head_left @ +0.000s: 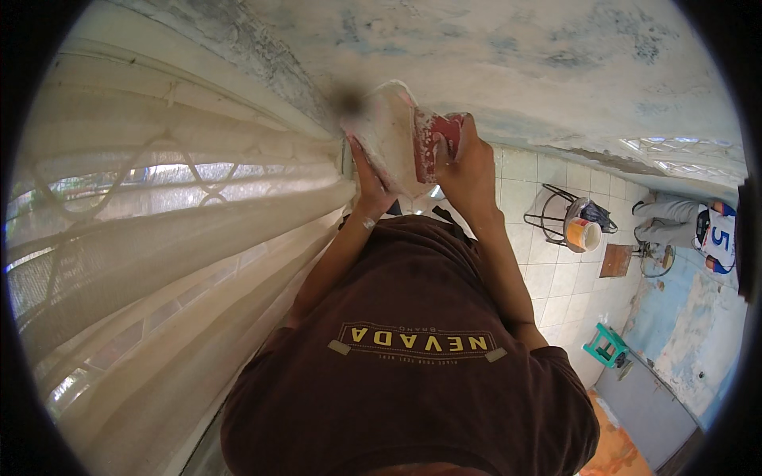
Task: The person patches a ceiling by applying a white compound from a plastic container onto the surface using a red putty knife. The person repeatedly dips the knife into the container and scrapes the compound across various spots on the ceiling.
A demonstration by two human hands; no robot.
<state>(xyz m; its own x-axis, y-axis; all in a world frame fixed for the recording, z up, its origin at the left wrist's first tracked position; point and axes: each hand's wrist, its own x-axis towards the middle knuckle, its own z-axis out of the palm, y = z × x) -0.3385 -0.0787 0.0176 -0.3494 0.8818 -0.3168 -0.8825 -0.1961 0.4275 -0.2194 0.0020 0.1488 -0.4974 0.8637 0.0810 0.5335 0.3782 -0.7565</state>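
Note:
My left hand [371,184] is closed on the edge of a pale, putty-smeared board or tray [386,131], with its fingers along the left side. Its exact kind cannot be made out. My right hand [470,178] grips a red putty spreader [426,147] spattered with white, its thumb lying on the near face. The spreader's edge meets the right side of the pale piece. Both hands are in front of my chest, close to the patchy wall [508,71], which has grey and bluish marks. A dark blur covers a spot beside the pale piece's left corner.
Cream curtains [182,214] hang close on my left over a grilled window. To the right, on the tiled floor [548,278], stands a dark metal stool [548,218] with an orange-and-white bucket [583,235]. A green plastic stool [606,345] and another person [690,226] are farther off.

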